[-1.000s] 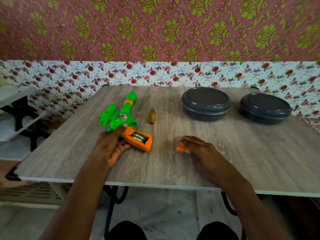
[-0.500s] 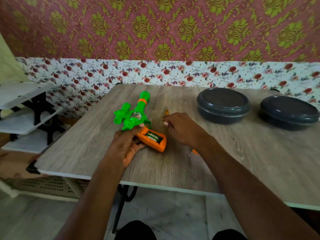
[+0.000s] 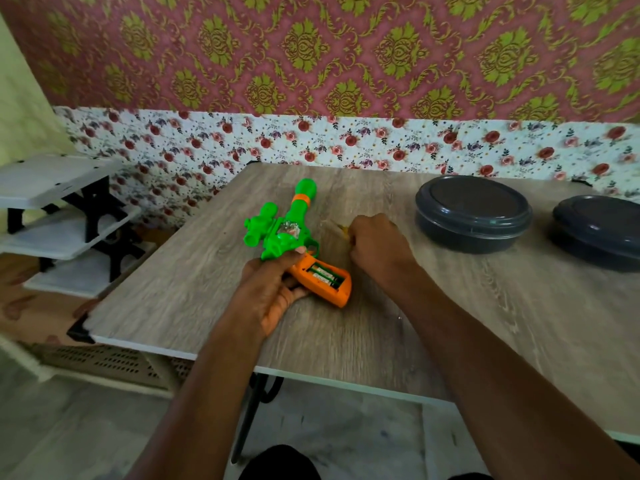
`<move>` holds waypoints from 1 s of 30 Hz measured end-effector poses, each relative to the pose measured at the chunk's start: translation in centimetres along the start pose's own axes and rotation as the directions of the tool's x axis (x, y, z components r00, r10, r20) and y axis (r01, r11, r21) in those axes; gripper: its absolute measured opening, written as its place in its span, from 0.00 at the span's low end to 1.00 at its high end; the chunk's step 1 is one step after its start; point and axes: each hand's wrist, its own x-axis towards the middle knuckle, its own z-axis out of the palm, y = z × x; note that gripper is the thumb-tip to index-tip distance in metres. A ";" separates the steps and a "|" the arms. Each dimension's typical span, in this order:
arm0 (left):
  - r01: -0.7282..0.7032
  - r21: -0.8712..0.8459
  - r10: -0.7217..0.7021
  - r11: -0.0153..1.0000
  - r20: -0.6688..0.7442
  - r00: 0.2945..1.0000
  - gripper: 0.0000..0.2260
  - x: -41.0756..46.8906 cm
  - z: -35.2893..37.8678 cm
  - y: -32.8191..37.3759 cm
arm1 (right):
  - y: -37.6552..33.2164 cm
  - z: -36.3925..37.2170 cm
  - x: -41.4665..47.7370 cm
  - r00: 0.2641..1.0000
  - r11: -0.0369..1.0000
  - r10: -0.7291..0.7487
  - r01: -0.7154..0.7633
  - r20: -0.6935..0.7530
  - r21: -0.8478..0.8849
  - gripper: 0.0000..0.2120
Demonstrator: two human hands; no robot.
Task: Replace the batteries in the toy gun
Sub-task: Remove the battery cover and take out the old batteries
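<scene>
1. Since a second earlier, right grip (image 3: 377,244) had crossed the worktop (image 3: 502,323) to a small yellow tool (image 3: 342,229) at frame centre; it curled there, but blur hid whether it held the tool.
2. Left of centre on the worktop, left grip (image 3: 273,289) clasped the toy gun (image 3: 284,233) by its orange handle.
3. Inside the open handle compartment sat batteries (image 3: 325,274).
4. Two dark lidded containers (image 3: 472,213) stood at right.

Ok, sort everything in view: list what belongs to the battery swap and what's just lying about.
Job in hand: toy gun, held by the left hand; batteries in its open orange grip; small yellow tool in the right hand's curled fingers.
Lying about: dark lidded container; second dark lidded container; white shelf rack at left.
</scene>
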 end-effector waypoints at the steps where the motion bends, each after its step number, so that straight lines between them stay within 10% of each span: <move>1: 0.002 0.001 -0.002 1.000 0.000 1.000 0.11 0.0 0.0 0.0 | 0.4 -0.1 -0.1 0.999 0.999 -0.011 0.012 -0.044 0.035 0.10; 13: -0.014 0.024 0.015 1.000 -0.010 1.000 0.11 -0.2 0.3 0.1 | 4.0 -0.1 -3.9 0.924 0.618 0.118 0.218 -0.363 0.755 0.05; 30: -0.050 0.064 0.052 0.997 -0.022 0.998 0.10 -0.4 1.1 -0.1 | 1.9 0.9 -4.7 0.902 0.420 0.061 0.365 -0.428 0.831 0.10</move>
